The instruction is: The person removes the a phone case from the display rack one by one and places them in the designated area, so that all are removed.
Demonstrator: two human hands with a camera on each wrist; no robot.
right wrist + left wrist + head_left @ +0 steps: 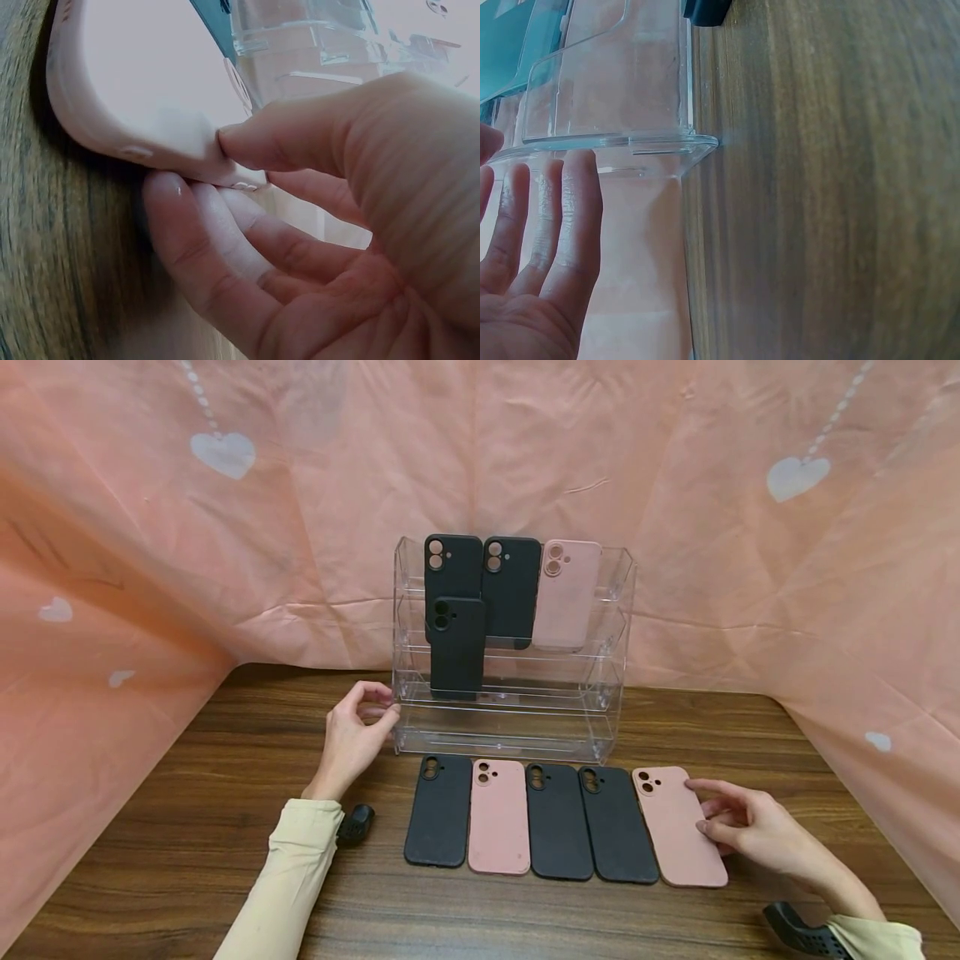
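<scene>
At the right end of a row, a pink phone case point(681, 831) lies on the table. My right hand point(753, 827) pinches its right edge. In the right wrist view the thumb point(281, 139) rests on the case's top side, and the other fingers are at and below its edge. My left hand point(356, 731) is at the left side of a clear tiered stand point(510, 745), its fingertips touching the side wall. The left wrist view shows those fingers point(574, 217) fairly straight against the clear plastic. Part of the left thumb is out of that view.
Left of the held case lie a black case point(618, 827), another black case point(558, 822), a pink case point(499, 818) and a black case point(438, 814). The stand's upper tiers hold black cases point(512, 589) and one pink case point(570, 593). Pink curtain point(315, 568) surrounds the wooden table point(225, 793).
</scene>
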